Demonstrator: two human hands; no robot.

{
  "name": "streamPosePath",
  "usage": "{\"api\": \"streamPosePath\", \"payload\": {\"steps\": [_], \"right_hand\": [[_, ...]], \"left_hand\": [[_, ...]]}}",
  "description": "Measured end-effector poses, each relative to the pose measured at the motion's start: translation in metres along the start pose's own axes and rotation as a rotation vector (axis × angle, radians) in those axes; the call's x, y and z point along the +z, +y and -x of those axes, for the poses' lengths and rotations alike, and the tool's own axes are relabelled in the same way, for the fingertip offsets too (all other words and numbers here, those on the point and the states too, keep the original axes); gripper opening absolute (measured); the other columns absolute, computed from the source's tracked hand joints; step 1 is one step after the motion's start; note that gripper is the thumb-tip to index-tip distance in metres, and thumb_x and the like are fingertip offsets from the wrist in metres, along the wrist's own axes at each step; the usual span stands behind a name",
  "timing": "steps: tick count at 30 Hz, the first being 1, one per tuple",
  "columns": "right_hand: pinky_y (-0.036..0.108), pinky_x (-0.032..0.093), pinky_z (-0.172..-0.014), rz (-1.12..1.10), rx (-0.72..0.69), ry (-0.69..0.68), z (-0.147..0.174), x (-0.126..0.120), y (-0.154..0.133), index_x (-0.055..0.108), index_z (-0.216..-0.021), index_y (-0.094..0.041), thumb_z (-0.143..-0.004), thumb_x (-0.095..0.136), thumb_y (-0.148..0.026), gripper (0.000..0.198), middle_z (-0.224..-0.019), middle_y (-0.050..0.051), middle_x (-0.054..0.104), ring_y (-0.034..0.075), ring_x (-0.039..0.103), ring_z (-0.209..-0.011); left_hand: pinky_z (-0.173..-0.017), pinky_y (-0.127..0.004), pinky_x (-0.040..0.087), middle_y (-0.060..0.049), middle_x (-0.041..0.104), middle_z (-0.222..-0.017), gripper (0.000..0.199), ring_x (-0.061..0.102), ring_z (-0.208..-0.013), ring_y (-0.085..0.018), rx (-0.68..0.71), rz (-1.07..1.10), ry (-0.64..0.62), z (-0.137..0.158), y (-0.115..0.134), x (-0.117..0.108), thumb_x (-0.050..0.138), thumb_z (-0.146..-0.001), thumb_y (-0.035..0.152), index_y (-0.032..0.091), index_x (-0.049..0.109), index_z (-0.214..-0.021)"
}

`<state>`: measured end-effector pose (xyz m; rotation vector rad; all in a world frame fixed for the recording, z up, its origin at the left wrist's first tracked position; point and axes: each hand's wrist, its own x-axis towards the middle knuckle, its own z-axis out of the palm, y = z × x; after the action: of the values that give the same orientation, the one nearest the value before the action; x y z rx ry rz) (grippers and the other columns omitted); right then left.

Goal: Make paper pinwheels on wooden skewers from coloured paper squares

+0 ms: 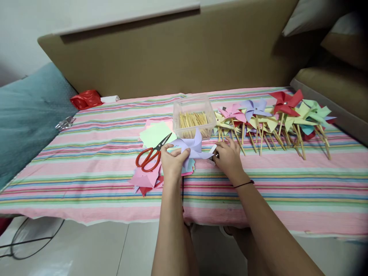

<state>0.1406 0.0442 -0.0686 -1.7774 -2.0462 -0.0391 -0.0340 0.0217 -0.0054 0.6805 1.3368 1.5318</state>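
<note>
My left hand is closed on a lilac paper pinwheel, pinching it between thumb and fingers. The pinwheel's blades are folded in, and no stick shows on it. Beside its right tip, my right hand has its fingers curled round a small dark, shiny item with a white piece near it; what exactly they grip is hidden. Left of my left hand lie red-handled scissors on pale green paper sheets. Pink paper pieces lie below them, and blue paper shows under the pinwheel.
A clear plastic box of short wooden sticks stands just behind my hands. Finished pinwheels on sticks lie in a row to the right. A red plastic bag and a white roll lie at back left on the striped cloth.
</note>
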Motion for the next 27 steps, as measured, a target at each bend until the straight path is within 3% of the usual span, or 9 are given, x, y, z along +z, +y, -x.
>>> {"api": "streamPosePath", "payload": {"steps": [6,10,14,18,21,27], "right_hand": [[0.054,0.026,-0.100,-0.097,0.029,-0.021,0.000,0.001,-0.002,0.072,-0.079,-0.018,-0.076,0.060,-0.016,0.013,-0.113,0.007,0.068,0.038,0.037,-0.125],[0.055,0.029,-0.100,-0.233,0.073,0.032,-0.003,-0.001,-0.002,0.071,-0.069,-0.020,-0.075,0.059,-0.015,0.015,-0.105,0.006,0.071,0.035,0.042,-0.123],[0.052,0.035,-0.101,-0.496,0.109,0.184,-0.004,-0.013,0.004,0.066,-0.055,-0.021,-0.068,0.064,-0.018,0.014,-0.086,0.006,0.074,0.027,0.063,-0.097],[0.045,0.052,-0.083,-0.906,0.348,0.254,0.001,-0.036,0.005,0.068,-0.061,-0.019,-0.062,0.069,-0.021,0.003,-0.082,0.008,0.074,0.026,0.069,-0.085],[0.039,0.055,-0.076,-1.173,0.422,0.257,0.006,-0.051,-0.001,0.067,-0.063,-0.018,-0.062,0.072,-0.021,0.006,-0.076,0.006,0.073,0.023,0.069,-0.077],[0.027,0.055,-0.062,-1.382,0.448,0.098,0.007,-0.064,-0.009,0.062,-0.075,-0.018,-0.069,0.072,-0.028,0.015,-0.063,-0.001,0.066,0.012,0.064,-0.061]], "left_hand": [[-0.054,-0.023,0.047,0.002,0.067,-0.063,0.059,0.061,-0.049,-0.012,-0.004,0.001,-0.009,0.001,-0.001,0.002,0.078,-0.050,0.018,0.021,0.037,-0.092],[-0.054,-0.023,0.047,0.002,0.066,-0.061,0.059,0.062,-0.050,-0.013,0.001,0.005,-0.018,0.001,-0.002,0.003,0.078,-0.050,0.019,0.022,0.037,-0.092],[-0.055,-0.023,0.047,0.003,0.066,-0.060,0.060,0.062,-0.050,-0.014,0.013,0.008,-0.011,0.002,-0.001,0.004,0.078,-0.049,0.019,0.022,0.036,-0.092],[-0.055,-0.024,0.047,0.003,0.067,-0.061,0.059,0.063,-0.051,-0.014,0.026,0.005,-0.021,0.003,-0.001,0.005,0.077,-0.051,0.018,0.023,0.034,-0.091],[-0.052,-0.022,0.045,0.004,0.066,-0.060,0.057,0.061,-0.047,-0.013,0.048,-0.015,-0.019,0.006,-0.002,0.010,0.075,-0.053,0.017,0.024,0.032,-0.090],[-0.045,-0.020,0.040,0.008,0.062,-0.056,0.053,0.056,-0.042,-0.012,0.079,-0.045,-0.023,0.015,-0.002,0.021,0.071,-0.056,0.017,0.025,0.028,-0.087]]}}
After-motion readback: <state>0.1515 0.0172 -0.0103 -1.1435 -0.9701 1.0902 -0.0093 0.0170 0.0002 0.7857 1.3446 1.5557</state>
